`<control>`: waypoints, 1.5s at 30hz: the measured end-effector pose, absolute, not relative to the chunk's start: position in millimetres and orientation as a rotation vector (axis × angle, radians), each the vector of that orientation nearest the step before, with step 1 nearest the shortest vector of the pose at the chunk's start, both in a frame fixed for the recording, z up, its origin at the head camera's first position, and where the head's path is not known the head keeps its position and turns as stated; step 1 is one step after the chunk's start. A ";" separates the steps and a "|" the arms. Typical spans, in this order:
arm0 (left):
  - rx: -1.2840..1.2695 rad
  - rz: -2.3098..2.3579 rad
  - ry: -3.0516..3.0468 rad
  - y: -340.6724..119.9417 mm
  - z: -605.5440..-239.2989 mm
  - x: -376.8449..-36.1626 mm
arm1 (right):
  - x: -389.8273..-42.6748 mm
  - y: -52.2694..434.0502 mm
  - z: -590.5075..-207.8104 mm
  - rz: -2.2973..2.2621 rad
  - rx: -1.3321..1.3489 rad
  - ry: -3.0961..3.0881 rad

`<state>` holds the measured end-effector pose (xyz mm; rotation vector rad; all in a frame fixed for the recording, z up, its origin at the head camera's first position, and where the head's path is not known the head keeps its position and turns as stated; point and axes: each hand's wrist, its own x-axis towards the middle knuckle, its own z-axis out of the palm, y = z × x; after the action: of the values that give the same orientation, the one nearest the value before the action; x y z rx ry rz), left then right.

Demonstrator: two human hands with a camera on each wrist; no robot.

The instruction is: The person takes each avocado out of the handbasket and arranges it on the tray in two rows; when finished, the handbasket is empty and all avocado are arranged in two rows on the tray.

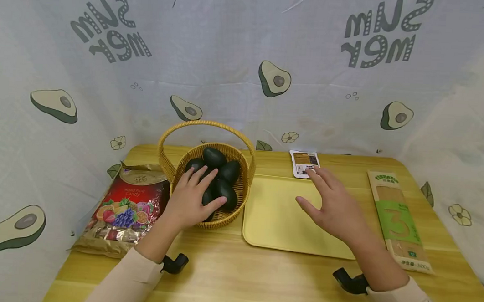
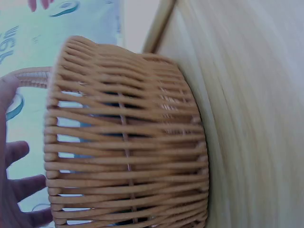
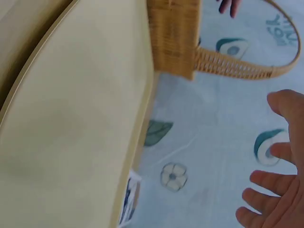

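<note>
A wicker basket with a tall hoop handle holds several dark green avocados. Spread over its near side is my left hand, fingers extended above the avocados; in the left wrist view the fingertips show right at the rim of the basket. My right hand hovers over the yellow tray, fingers apart and holding nothing. Its fingertips overlap a small white-edged packet behind the tray in the head view. The right wrist view shows the right hand beside the tray, palm bare.
A red and gold bag of mixed fruit candy lies left of the basket, close against it. On the right lies a long green-labelled pack. A printed curtain hangs behind and beside the wooden table.
</note>
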<state>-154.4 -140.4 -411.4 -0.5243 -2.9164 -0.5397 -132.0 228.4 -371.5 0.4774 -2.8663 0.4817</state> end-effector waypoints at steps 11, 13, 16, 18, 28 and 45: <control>-0.322 -0.966 -2.538 -144.4 -423.8 -127.8 | -124.3 167.2 -368.4 0.736 0.660 -2.754; -0.279 -1.014 -2.458 -144.1 -430.1 -125.6 | -125.4 156.4 -370.7 0.752 0.691 -2.748; -0.204 -1.103 -2.340 -143.2 -439.9 -123.8 | -128.6 140.5 -375.0 0.783 0.730 -2.752; -0.157 -1.159 -2.275 -142.7 -446.4 -123.5 | -131.7 130.1 -378.8 0.805 0.757 -2.754; 0.117 -1.495 -2.127 -145.6 -469.2 -127.4 | -150.7 88.1 -392.3 0.927 0.842 -2.764; 0.218 -1.757 -2.047 -144.0 -494.9 -127.0 | -187.0 37.7 -402.6 0.756 0.795 -3.164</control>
<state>-127.0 -144.0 -494.9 0.2184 -2.0475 -1.7572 -187.0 37.7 -402.6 0.7951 -3.1637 0.7559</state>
